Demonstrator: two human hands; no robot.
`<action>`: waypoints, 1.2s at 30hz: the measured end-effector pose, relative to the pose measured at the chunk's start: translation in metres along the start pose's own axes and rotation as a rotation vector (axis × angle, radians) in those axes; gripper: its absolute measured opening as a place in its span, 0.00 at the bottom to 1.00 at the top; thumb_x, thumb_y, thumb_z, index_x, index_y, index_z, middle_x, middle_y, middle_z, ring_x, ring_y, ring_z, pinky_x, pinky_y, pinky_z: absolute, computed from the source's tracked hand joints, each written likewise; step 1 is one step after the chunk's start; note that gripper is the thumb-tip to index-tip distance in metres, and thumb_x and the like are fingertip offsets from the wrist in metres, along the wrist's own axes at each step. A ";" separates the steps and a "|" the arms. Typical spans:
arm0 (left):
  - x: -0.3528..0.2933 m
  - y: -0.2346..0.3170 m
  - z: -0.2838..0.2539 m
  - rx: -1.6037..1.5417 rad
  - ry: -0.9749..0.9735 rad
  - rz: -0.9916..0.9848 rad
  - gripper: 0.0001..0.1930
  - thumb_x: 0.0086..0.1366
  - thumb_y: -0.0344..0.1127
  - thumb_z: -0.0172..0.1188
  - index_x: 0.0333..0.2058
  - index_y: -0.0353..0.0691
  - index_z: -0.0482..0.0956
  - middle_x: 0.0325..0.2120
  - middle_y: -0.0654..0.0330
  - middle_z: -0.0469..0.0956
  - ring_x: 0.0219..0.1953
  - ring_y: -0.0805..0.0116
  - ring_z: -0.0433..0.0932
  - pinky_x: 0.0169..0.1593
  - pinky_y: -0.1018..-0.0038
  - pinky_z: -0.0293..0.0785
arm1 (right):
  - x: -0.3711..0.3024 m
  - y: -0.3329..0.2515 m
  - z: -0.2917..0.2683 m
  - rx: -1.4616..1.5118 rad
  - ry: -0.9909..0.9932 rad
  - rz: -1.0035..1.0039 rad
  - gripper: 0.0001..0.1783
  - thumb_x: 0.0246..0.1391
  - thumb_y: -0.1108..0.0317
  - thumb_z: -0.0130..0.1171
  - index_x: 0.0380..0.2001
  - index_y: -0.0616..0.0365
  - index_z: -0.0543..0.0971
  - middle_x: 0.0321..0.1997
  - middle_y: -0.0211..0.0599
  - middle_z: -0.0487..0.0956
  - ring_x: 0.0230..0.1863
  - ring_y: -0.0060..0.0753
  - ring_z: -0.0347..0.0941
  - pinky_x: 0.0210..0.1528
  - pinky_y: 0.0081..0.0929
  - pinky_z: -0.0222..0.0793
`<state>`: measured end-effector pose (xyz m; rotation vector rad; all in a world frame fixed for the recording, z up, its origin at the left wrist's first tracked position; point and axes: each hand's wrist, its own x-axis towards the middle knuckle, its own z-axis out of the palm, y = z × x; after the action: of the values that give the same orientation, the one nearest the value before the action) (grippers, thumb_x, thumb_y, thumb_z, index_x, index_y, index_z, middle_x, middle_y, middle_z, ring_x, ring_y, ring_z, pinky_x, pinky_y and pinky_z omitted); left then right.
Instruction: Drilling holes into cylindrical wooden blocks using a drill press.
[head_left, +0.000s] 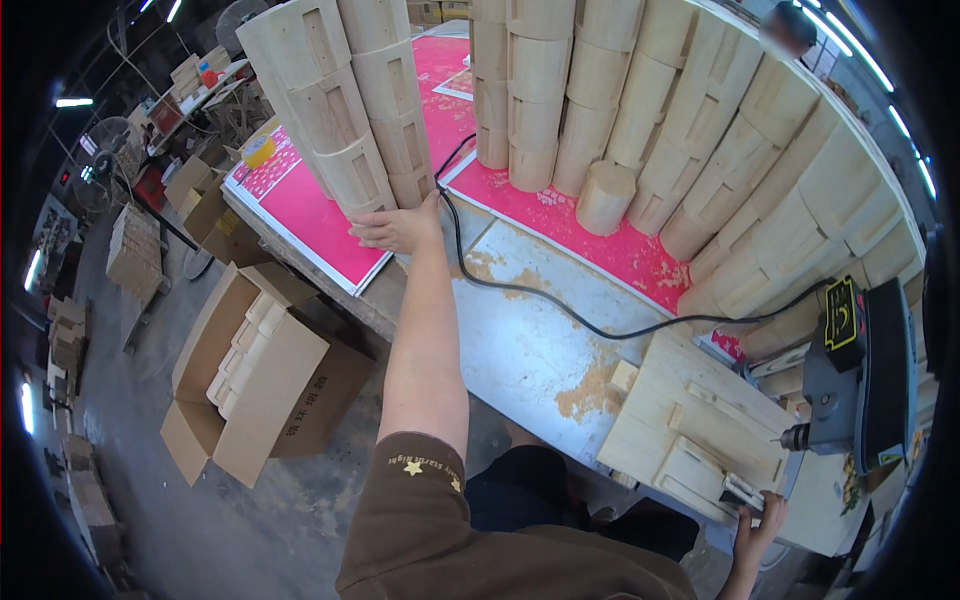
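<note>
My left hand (402,230) is stretched out to the bottom of a stack of curved, pale wooden pieces (352,172). Its fingers are spread flat against the lowest piece, and the thumb points up beside the neighbouring stack. At the lower right, my right hand (760,522) has its fingers closed about the lever of a small metal clamp (742,490). That clamp sits at the edge of a wooden jig (655,412), where a flat wooden piece (690,474) lies. The chuck of a drill (795,437) points toward the jig from the right.
Tall stacks of wooden pieces (600,60) line the back of the table on pink sheets (545,207). A black cable (560,298) crosses the sawdust-strewn metal top (500,345). An open carton (300,385) with wooden pieces stands on the floor, left. Yellow tape (259,152) lies far left.
</note>
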<state>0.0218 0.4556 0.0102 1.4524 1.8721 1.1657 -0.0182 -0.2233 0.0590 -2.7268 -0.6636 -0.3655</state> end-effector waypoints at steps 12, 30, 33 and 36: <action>0.007 -0.002 0.024 0.042 0.149 -0.021 0.77 0.28 0.60 0.76 0.61 0.31 0.24 0.62 0.34 0.31 0.65 0.33 0.31 0.66 0.50 0.34 | -0.006 0.012 0.003 -0.009 0.012 0.019 0.24 0.39 0.69 0.62 0.43 0.60 0.69 0.38 0.47 0.68 0.43 0.53 0.63 0.48 0.41 0.57; 0.012 0.002 0.045 0.034 0.165 -0.020 0.79 0.29 0.58 0.76 0.59 0.28 0.18 0.61 0.34 0.25 0.64 0.33 0.26 0.65 0.45 0.30 | -0.001 0.013 0.006 -0.123 0.044 -0.056 0.22 0.47 0.64 0.66 0.44 0.63 0.73 0.38 0.48 0.74 0.39 0.46 0.70 0.38 0.35 0.67; 0.018 -0.001 0.047 0.029 0.137 0.000 0.79 0.29 0.59 0.76 0.59 0.28 0.18 0.61 0.34 0.25 0.64 0.33 0.26 0.65 0.46 0.30 | 0.001 0.010 0.004 -0.142 0.049 -0.071 0.22 0.48 0.64 0.66 0.44 0.64 0.73 0.39 0.48 0.74 0.39 0.47 0.70 0.39 0.36 0.67; 0.023 0.002 0.048 0.033 0.102 -0.005 0.79 0.29 0.59 0.76 0.59 0.28 0.18 0.61 0.34 0.26 0.64 0.33 0.26 0.65 0.46 0.30 | 0.002 0.009 0.003 -0.126 0.049 -0.073 0.22 0.48 0.64 0.65 0.44 0.64 0.73 0.39 0.48 0.74 0.39 0.47 0.70 0.39 0.37 0.67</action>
<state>0.0541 0.4930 -0.0099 1.4299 1.9709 1.2330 -0.0115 -0.2293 0.0542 -2.8064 -0.7528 -0.5065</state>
